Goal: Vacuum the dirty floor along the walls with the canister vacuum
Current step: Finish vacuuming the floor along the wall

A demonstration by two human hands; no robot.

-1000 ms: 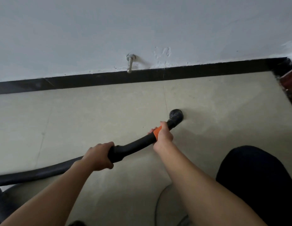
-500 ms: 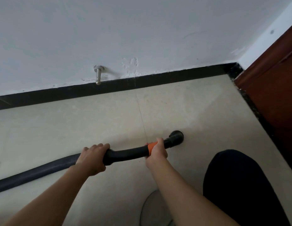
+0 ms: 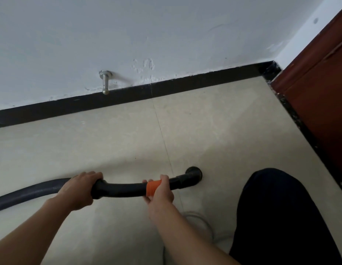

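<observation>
Right, the nozzle (image 3: 194, 174) sits mouth-down on the pale floor (image 3: 90, 146), near us and just right of a grout line (image 3: 162, 134), well short of the wall (image 3: 128, 35). Behind it runs the curved black tube (image 3: 124, 190), then the ribbed hose (image 3: 32, 194) trailing off left. The canister itself is out of view.

The right hand (image 3: 160, 194) is clamped on the orange collar (image 3: 154, 190), thumb over the top and fingers wrapped under. The left hand (image 3: 78, 190) has its fingers curled over the joint where hose meets tube.

By my reading this is a pass over open tile, with the edge strip not yet reached. The next move calls for pushing the nozzle far, up to the black skirting (image 3: 128, 94), then tracking it right into the corner by the reddish-brown door (image 3: 319, 92).

The tile looks smooth, with a dusty haze in patches, so the nozzle should glide easily. A metal door stop (image 3: 104, 81) juts from the wall just above the skirting, far left. A pale cable (image 3: 202, 220) loops on the floor near the person's dark-trousered knee (image 3: 280, 217), which could snag a backward pull.
</observation>
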